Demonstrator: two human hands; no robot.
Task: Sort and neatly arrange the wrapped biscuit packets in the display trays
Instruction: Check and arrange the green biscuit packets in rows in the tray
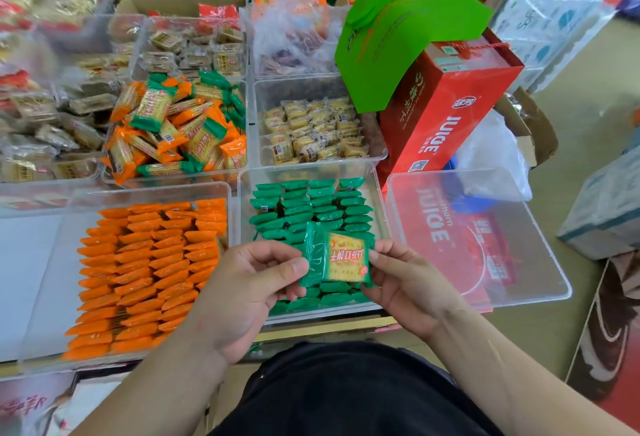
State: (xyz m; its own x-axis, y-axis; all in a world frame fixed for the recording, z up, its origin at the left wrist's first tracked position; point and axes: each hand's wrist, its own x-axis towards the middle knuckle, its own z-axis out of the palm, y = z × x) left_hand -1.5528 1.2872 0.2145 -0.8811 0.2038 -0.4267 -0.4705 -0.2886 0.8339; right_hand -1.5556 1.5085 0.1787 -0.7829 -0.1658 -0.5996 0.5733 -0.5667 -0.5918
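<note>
Green foil-wrapped biscuit packet [335,259]: held in the air between both hands, printed face up, just above the near end of the green tray.
Left hand [249,290]: thumb and curled fingers pinch the packet's left end.
Right hand [405,283]: thumb and fingertips pinch the packet's right edge, the other fingers curled underneath.
Green tray [308,172]: clear plastic tray directly under the packet, holding green packets in rows [311,207] set on edge; the near rows are partly hidden by the hands.
Orange tray [156,193]: clear plastic tray just to the left, touching or nearly touching it, holding orange packets in rows [149,262] set on edge and overlapping.
Mixed heap [173,127]: orange and green packets jumbled together in the tray behind the orange one.
Right side: clear plastic bin [485,193] beside the green tray, with a red juice carton [446,117] behind it and red print showing through its base.
</note>
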